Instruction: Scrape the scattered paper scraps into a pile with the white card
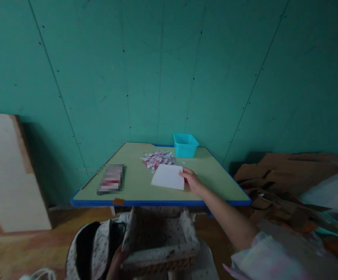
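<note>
My right hand reaches over the table and pinches the right edge of a white sheet, thumb on top. Something red shows just under my fingers, too small to name. Behind the sheet lies a heap of small white and pink pieces, partly covered by it. Low in the view, my left hand grips the left side of a cloth-lined basket, which sits below the table's front edge. The basket's inside is dark, and most of my left fingers are hidden.
On the pale table with blue edging stand a turquoise bin at the back and a blurred flat item at left. A patterned bag sits beside the basket. Flattened cardboard is piled right; a white board leans left.
</note>
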`<action>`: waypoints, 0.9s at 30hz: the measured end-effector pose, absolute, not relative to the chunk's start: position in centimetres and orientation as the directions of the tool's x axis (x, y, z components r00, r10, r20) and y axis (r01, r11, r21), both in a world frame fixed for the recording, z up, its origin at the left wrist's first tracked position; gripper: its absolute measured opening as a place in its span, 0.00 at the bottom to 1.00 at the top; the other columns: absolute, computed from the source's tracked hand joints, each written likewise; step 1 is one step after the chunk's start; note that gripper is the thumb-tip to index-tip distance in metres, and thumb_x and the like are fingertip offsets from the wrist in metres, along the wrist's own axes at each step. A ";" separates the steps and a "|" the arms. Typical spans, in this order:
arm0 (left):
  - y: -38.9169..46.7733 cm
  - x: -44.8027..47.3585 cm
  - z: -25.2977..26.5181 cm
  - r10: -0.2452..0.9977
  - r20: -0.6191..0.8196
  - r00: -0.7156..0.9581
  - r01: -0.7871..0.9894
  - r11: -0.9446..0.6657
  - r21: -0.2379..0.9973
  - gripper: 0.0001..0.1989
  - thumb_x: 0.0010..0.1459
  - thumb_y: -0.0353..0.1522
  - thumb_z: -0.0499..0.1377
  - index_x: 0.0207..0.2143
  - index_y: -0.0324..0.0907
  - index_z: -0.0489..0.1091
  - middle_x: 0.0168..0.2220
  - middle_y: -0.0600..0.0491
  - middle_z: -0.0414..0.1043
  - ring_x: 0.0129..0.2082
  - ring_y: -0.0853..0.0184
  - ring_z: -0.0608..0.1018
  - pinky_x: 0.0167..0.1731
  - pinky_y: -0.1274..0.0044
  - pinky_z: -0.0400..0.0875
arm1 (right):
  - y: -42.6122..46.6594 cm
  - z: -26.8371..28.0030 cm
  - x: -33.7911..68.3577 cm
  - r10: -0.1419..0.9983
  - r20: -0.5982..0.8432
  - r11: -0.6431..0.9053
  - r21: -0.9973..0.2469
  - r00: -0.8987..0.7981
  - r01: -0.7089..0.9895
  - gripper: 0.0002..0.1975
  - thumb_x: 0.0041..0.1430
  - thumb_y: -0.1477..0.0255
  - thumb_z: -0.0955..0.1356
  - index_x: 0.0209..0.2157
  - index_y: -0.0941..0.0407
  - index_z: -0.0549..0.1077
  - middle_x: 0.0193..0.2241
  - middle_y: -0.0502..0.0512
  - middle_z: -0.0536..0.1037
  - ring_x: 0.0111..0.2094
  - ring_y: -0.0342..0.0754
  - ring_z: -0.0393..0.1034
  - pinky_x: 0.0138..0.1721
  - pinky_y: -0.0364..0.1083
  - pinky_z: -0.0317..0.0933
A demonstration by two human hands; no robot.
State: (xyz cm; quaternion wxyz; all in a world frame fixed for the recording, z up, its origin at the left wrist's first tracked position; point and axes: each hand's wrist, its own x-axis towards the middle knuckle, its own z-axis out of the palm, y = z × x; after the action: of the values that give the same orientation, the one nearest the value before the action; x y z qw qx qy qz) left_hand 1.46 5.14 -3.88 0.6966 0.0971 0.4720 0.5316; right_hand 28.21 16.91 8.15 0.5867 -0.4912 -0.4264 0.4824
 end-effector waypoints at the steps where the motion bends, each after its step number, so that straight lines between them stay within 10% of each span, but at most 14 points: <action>1: 5.1 1.8 -3.7 0.831 -0.557 -0.016 -0.659 0.410 0.630 0.13 0.38 0.32 0.63 0.31 0.45 0.69 0.25 0.56 0.75 0.24 0.64 0.76 0.24 0.76 0.70 | 16.3 8.0 28.7 0.982 0.030 0.060 -0.986 0.189 -0.153 0.11 0.36 0.73 0.65 0.28 0.57 0.70 0.21 0.47 0.74 0.23 0.43 0.66 0.25 0.41 0.57; 27: 2.1 3.9 -0.8 0.865 -0.490 -0.108 -0.660 0.306 0.686 0.12 0.43 0.30 0.60 0.34 0.42 0.69 0.23 0.55 0.75 0.21 0.65 0.75 0.17 0.77 0.67 | 15.8 7.7 29.7 0.984 0.046 0.080 -0.977 0.173 -0.195 0.11 0.38 0.72 0.66 0.30 0.56 0.70 0.26 0.48 0.76 0.27 0.45 0.68 0.28 0.42 0.58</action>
State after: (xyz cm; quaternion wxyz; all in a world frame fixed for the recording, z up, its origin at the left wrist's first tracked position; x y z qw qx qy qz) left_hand 3.87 2.06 -0.75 0.6590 0.1094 0.4678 0.5788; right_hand 29.67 15.82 7.67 0.6039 -0.4708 -0.4188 0.4881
